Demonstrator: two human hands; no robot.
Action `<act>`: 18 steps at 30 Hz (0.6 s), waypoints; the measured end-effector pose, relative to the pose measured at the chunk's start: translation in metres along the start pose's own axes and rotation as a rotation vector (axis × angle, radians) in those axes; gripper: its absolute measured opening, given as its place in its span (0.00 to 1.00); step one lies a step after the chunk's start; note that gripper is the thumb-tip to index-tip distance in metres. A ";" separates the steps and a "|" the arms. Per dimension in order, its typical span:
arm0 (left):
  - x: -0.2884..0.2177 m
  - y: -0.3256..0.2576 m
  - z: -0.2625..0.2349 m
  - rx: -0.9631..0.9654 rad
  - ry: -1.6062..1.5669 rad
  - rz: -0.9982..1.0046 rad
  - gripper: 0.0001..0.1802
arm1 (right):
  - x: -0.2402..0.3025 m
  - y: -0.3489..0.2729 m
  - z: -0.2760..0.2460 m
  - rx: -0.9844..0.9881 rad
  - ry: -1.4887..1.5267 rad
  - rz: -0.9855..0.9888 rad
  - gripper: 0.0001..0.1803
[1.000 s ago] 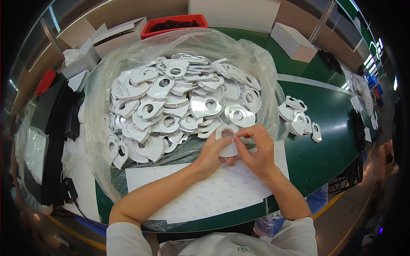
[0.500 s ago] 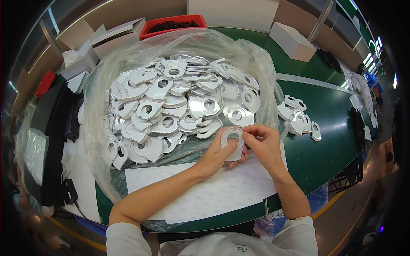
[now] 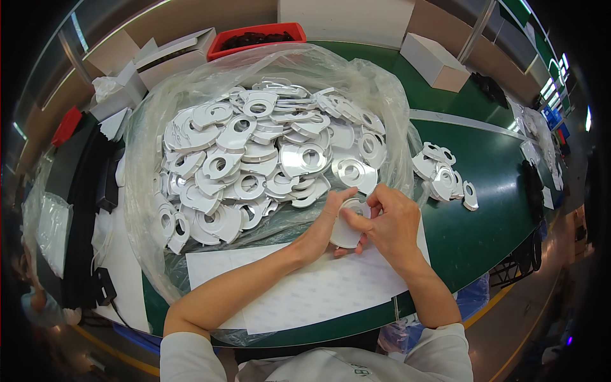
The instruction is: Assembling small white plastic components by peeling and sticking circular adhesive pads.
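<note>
Both hands hold one flat white ring-shaped part [image 3: 348, 230] over a white sheet [image 3: 305, 290] on the green table [image 3: 503, 184]. My left hand [image 3: 328, 219] grips its left edge with the thumb on top. My right hand [image 3: 389, 223] pinches its right side, fingers curled over it. Just beyond the hands a clear plastic bag [image 3: 146, 210] lies open, filled with a heap of several similar white ring parts [image 3: 254, 165].
A smaller pile of the white parts [image 3: 442, 175] lies to the right on the table. White cardboard boxes [image 3: 436, 60] and a red bin [image 3: 258, 37] stand at the back. Black items [image 3: 86, 210] and more bags sit at the left.
The hands have lifted the white part slightly and turned it between them; it now sits flatter against the left palm. The heap and the bag have not moved.
</note>
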State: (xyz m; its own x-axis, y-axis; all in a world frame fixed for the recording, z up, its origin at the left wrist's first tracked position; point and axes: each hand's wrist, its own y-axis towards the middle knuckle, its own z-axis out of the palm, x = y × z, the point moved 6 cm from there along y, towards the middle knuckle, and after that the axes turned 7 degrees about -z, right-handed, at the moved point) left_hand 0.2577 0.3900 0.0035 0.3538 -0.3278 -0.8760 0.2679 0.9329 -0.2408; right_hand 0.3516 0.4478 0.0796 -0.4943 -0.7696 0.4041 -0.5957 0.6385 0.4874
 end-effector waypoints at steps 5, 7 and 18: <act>-0.003 0.000 -0.004 -0.017 -0.116 -0.036 0.47 | -0.009 0.002 0.001 0.193 0.233 0.042 0.18; 0.001 0.002 -0.005 -0.002 -0.206 -0.060 0.45 | -0.016 0.002 0.000 0.240 0.343 0.059 0.15; -0.030 -0.004 -0.010 -0.132 0.004 0.158 0.28 | -0.100 0.023 -0.040 -0.337 0.291 0.253 0.09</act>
State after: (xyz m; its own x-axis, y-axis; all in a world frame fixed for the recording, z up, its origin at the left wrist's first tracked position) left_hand 0.2369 0.3981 0.0264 0.3780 -0.1756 -0.9090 0.0897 0.9842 -0.1528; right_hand 0.4131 0.5393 0.0811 -0.3718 -0.5895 0.7171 -0.2194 0.8064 0.5491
